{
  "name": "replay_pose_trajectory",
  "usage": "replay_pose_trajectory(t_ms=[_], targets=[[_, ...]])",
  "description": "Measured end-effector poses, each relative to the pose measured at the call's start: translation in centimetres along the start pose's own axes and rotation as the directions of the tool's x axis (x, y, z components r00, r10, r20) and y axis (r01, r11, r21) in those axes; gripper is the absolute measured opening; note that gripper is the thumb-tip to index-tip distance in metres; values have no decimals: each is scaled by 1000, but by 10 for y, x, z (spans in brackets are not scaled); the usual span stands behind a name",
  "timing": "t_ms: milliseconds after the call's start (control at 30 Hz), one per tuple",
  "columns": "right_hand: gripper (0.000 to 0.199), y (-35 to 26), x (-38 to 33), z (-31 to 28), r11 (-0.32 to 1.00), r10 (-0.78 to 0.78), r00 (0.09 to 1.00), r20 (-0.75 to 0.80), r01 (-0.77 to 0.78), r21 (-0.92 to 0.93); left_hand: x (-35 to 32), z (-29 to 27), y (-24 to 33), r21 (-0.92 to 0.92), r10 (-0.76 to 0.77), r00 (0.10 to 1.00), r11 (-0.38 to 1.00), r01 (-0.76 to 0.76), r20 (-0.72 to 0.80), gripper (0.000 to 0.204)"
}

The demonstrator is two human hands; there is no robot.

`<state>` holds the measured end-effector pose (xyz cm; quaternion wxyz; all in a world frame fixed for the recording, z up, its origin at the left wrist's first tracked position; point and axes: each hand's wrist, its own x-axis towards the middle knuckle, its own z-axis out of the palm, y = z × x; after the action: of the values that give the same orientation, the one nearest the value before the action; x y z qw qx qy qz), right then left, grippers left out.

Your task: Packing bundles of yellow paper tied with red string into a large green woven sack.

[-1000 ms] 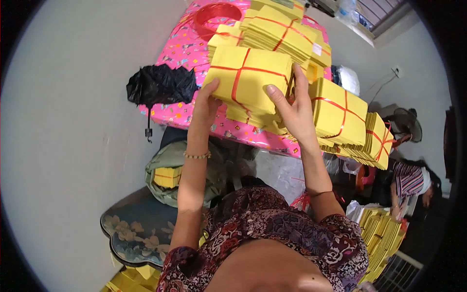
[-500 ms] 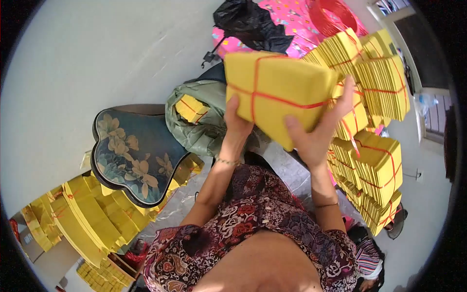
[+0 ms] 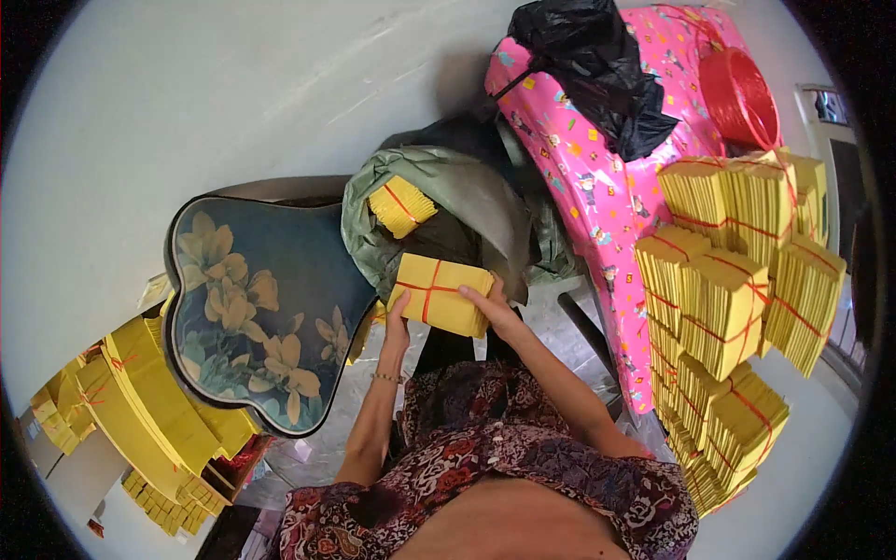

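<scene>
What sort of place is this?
Likely a packing workroom, perhaps in a home: a held yellow bundle tied in red, more bundles stacked on a pink-covered table, and a red twine coil.

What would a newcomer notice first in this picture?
Probably the pink tablecloth at upper right, with a red coil on it and stacked yellow bundles at right. Near the centre, the left hand and right hand hold a tied yellow bundle by the open green sack.

L hand [image 3: 398, 322] opp. R hand [image 3: 498, 310], in grip
</scene>
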<state>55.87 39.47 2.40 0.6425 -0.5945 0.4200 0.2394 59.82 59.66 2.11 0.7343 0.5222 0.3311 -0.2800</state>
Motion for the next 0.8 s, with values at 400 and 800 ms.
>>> replay_pose_trajectory(t_ms=[400,800], targets=[[102,33,93,-57,995,-13,830,-558,63,71,105,134,73,770,474,636,-158,-619,609,59],[115,-64,107,12,974,225,666,-712,-175,144,226,202,142,627,232,616,-539,-563,753,36]])
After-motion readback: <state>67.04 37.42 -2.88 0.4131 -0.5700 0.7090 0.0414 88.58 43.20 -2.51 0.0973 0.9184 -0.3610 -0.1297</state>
